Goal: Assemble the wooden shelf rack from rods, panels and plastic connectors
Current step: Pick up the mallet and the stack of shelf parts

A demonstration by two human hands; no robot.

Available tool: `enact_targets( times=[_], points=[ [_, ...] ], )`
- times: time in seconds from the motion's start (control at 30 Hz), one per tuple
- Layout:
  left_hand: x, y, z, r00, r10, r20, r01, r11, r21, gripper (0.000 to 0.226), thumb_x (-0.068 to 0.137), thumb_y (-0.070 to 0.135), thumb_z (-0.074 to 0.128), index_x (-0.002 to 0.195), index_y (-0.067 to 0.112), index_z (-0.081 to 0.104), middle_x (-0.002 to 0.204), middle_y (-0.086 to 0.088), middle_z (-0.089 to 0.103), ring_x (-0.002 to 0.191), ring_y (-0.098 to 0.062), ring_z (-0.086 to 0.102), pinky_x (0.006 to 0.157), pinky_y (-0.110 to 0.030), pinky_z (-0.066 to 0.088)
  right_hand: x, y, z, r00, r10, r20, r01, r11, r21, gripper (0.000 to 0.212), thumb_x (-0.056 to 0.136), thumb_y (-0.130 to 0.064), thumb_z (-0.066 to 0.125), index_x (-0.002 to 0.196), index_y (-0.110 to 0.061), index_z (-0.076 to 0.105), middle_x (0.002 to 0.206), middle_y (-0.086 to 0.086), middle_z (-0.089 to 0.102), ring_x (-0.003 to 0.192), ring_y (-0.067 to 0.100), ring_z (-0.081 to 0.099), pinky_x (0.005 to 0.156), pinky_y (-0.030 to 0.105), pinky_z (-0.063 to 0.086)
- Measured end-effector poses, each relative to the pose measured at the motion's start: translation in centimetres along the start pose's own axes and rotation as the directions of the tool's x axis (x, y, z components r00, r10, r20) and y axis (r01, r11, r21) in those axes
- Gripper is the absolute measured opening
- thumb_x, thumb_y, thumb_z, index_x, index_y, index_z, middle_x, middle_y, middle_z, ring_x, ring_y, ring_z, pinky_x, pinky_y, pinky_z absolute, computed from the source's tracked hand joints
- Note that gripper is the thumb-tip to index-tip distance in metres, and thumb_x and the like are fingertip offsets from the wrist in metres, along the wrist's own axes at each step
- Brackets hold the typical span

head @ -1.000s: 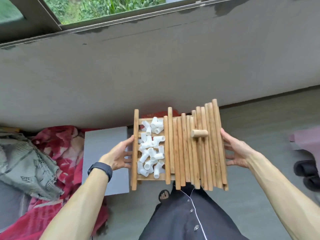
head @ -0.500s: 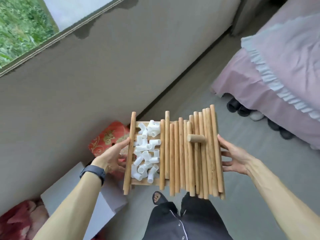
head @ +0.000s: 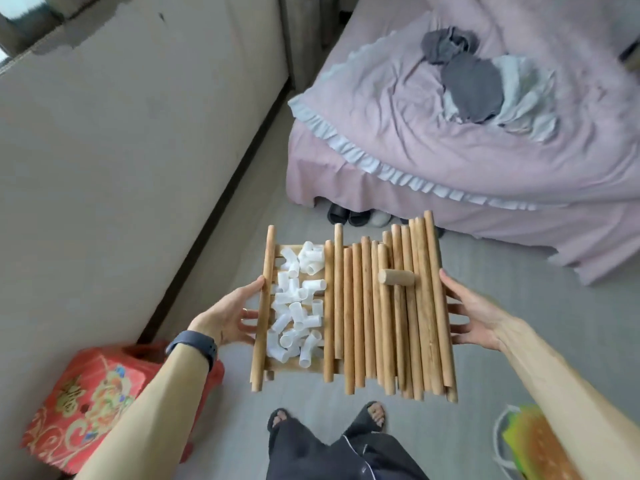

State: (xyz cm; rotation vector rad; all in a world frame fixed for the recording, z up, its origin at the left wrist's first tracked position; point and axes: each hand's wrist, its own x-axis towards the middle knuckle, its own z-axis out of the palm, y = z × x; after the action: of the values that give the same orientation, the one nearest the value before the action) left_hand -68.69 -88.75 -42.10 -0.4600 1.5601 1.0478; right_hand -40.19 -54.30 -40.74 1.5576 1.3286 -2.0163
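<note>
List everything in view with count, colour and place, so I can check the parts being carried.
Long wooden rods: over a dozen, light brown, side by side on the carried panel.
Short wooden peg: one, light brown, crosswise on the rods.
White plastic connectors: loose pile, white, panel's left part, between two rods.
Flat wooden panel: at least one, light brown, under the parts.
Bed: one, lilac cover, ahead right.
Grey clothes: heap, on the bed.
Shoes: several, dark and grey, under the bed.
Red patterned stool: one, floor, lower left.
Burger-print mat: one, floor, lower right.
Left hand: one, black wristband, supports left edge.
Right hand: one, supports right edge.
Feet: two, in sandals, below the panel.
</note>
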Motion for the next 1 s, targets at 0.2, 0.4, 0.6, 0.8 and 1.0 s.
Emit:
enact_targets(
  times=[0.2, 0.4, 0.6, 0.8, 1.0],
  points=[
    [3.1, 6.7, 9.9, 0.999, 0.008, 0.041, -0.01, 0.998, 0.063, 0.071, 0.08, 0.065, 0.07, 0.135, 0.025, 0.054, 0.128, -0.021, 0.062, 0.114, -0.042, 0.062, 0.082, -0.065, 0.056, 2.0, -4.7, -9.3, 0.999, -0.01, -0.033, 0.012, 0.999, 0.043, 0.076, 0.05, -0.079, 0.086, 0.104, -0.026, 0.081, 0.112, 0.013, 0.076, 0.106, 0.04, 0.07, 0.077, 0.055, 0.06],
    [6.3, 14.8, 17.8, 0.998, 0.052, 0.04, -0.057, 0.99, 0.132, 0.059, 0.088, 0.065, 0.063, 0.131, 0.024, 0.058, 0.124, -0.02, 0.065, 0.114, -0.038, 0.062, 0.09, -0.063, 0.053, 5.6, -10.4, -15.7, 0.998, -0.034, -0.059, 0.038, 0.997, 0.065, 0.076, 0.053, -0.079, 0.085, 0.107, -0.025, 0.08, 0.116, 0.014, 0.074, 0.107, 0.041, 0.069, 0.077, 0.054, 0.06],
    [8.5, 19.0, 23.6, 0.998, 0.057, 0.024, -0.059, 0.992, 0.108, 0.059, 0.089, 0.065, 0.062, 0.131, 0.024, 0.058, 0.123, -0.019, 0.065, 0.113, -0.037, 0.063, 0.091, -0.063, 0.053, 8.7, -15.9, -21.2, 0.998, -0.035, -0.051, 0.038, 0.997, 0.06, 0.078, 0.053, -0.08, 0.084, 0.108, -0.026, 0.08, 0.119, 0.014, 0.072, 0.109, 0.04, 0.068, 0.078, 0.056, 0.06],
    [9.0, 17.1, 28.5, 0.999, 0.022, -0.044, -0.023, 0.999, -0.034, 0.065, 0.09, 0.063, 0.06, 0.14, 0.023, 0.049, 0.131, -0.02, 0.059, 0.119, -0.04, 0.057, 0.101, -0.068, 0.044, 12.9, -19.5, -25.9, 0.999, -0.01, 0.052, 0.012, 0.999, -0.035, 0.078, 0.061, -0.078, 0.081, 0.118, -0.025, 0.075, 0.124, 0.015, 0.069, 0.114, 0.041, 0.064, 0.084, 0.06, 0.059],
    [6.7, 7.0, 34.7, 0.969, -0.001, -0.246, -0.07, 0.958, -0.279, 0.064, 0.093, 0.066, 0.053, 0.139, 0.022, 0.049, 0.13, -0.019, 0.059, 0.119, -0.042, 0.056, 0.103, -0.069, 0.042, 16.5, -22.3, -27.9, 0.982, 0.031, 0.185, 0.032, 0.943, -0.33, 0.066, 0.072, -0.077, 0.072, 0.116, -0.027, 0.076, 0.118, 0.008, 0.073, 0.109, 0.034, 0.068, 0.08, 0.051, 0.061]
  ],
)
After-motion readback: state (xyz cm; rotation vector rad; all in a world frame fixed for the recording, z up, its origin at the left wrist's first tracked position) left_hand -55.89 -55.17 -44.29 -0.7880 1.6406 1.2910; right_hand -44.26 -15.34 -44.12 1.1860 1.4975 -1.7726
